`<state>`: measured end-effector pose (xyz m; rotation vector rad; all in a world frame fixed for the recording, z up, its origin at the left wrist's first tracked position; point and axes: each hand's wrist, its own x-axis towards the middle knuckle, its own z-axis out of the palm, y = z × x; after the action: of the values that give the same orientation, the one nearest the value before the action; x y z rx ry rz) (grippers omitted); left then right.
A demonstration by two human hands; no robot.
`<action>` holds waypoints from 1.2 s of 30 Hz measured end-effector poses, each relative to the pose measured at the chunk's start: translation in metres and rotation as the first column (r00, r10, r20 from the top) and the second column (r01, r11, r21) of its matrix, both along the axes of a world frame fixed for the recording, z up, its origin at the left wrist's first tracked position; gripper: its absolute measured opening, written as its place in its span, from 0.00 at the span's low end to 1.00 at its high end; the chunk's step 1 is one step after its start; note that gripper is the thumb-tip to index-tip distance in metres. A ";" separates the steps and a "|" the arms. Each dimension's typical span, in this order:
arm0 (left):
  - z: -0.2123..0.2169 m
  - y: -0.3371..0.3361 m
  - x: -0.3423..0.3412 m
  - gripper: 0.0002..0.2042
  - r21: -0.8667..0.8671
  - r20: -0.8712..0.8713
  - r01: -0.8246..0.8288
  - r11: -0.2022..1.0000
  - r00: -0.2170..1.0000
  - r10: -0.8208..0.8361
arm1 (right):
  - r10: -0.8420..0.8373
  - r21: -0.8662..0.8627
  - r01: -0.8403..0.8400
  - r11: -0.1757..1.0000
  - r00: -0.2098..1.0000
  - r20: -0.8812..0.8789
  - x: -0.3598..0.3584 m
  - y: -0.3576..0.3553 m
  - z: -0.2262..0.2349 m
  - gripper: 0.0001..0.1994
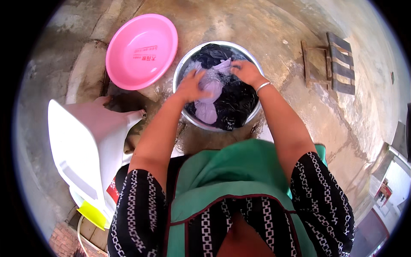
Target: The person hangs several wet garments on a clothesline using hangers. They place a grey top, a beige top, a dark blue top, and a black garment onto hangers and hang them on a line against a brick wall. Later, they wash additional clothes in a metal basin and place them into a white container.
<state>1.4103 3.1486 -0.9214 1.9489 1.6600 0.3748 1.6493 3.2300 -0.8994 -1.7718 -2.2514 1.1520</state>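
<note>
In front of me a round metal basin (191, 121) holds wet black clothing (236, 103) and a light purple garment (207, 112) in water. My left hand (192, 87) is over the purple cloth at the basin's left side, thumb and fingers apart, slightly blurred by motion. At the upper right of the basin my right hand (247, 72), with a silver bangle on the wrist, has its fingers closed on a raised fold of the same purple garment. Black fabric lies beneath and beside both hands. How far the fingertips reach into the water is hard to see.
A pink plastic basin (124, 47) stands on the wet concrete floor at the far left. Nearer, a white plastic chair (77, 141) is beside my left arm, with a yellow-green object (92, 215) below it. A small slatted wooden chair (341, 64) stands at the right.
</note>
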 end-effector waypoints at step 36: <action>0.194 -0.047 -0.037 0.44 -0.199 0.624 -0.219 0.955 0.724 0.296 | -0.012 -0.011 0.276 0.961 0.000 -1.000 -0.065 -0.045 0.308 0.15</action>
<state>1.3731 3.1017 -0.7278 1.2704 1.4251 0.9309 1.5845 3.1852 -0.5912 -0.4905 -1.0764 1.3586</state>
